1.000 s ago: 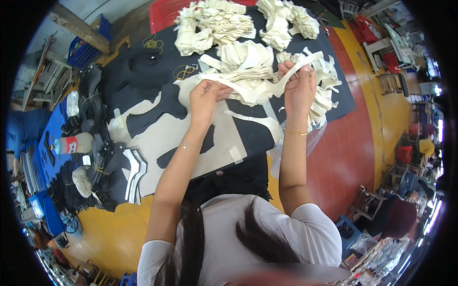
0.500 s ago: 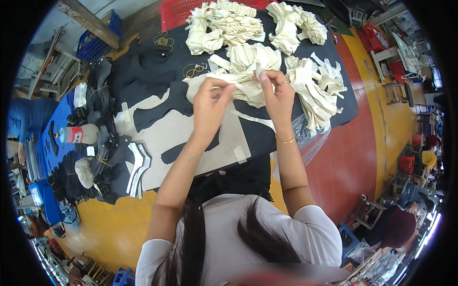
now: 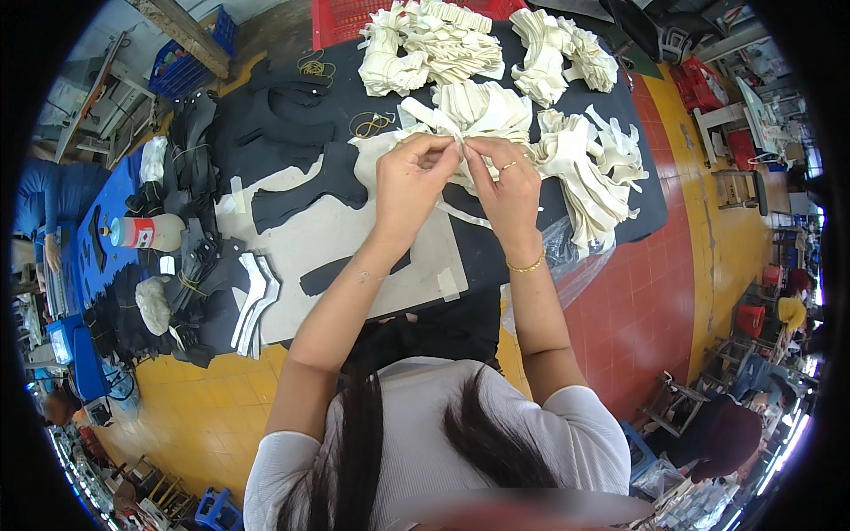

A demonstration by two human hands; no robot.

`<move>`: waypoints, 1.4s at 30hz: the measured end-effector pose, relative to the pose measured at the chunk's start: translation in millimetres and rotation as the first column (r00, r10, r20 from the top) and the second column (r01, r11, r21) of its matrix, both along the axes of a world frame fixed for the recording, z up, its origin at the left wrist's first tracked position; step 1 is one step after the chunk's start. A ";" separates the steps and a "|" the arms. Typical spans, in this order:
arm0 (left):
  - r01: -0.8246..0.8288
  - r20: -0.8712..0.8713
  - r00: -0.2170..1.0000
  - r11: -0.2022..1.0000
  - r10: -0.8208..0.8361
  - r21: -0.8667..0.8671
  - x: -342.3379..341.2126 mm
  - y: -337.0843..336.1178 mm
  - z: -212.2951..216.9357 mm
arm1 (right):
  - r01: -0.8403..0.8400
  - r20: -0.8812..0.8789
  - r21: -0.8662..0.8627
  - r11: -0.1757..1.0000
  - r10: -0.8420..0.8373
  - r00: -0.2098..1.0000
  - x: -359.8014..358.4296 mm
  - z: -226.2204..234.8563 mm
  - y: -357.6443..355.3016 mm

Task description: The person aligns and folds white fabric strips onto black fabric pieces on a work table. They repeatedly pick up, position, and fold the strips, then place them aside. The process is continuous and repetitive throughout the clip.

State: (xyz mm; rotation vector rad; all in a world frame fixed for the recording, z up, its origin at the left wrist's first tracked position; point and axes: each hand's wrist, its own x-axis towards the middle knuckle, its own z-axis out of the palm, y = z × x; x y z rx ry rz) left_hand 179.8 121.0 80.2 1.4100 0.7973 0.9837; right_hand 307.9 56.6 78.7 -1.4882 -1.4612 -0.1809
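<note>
Cream strip [image 3: 459,139], probably, was pinched by left hand [image 3: 410,184] and right hand [image 3: 511,188], not yet released; cream stacks [image 3: 485,108] sat beyond

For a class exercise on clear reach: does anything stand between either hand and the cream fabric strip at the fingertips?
Nothing visible does: the left hand and right hand meet at the cream fabric strip and pinch it, though they hide most of it. The stacked cream fabric pieces lie beyond the hands.
</note>
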 end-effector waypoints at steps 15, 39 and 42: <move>0.078 0.120 0.991 0.992 -0.066 -0.102 10.2 2.1 -8.6 | -0.029 -0.346 -0.102 0.994 -0.008 0.938 -0.8 -0.6 -0.3; 0.015 0.591 0.767 0.914 0.250 -0.406 -10.0 35.4 -21.3 | 0.309 -0.891 0.320 0.895 0.174 0.419 71.7 -6.0 -26.4; -0.078 0.622 0.705 0.908 0.342 -0.412 -21.9 45.9 -11.0 | 0.508 -0.945 0.295 0.809 0.168 0.282 101.0 2.1 -45.4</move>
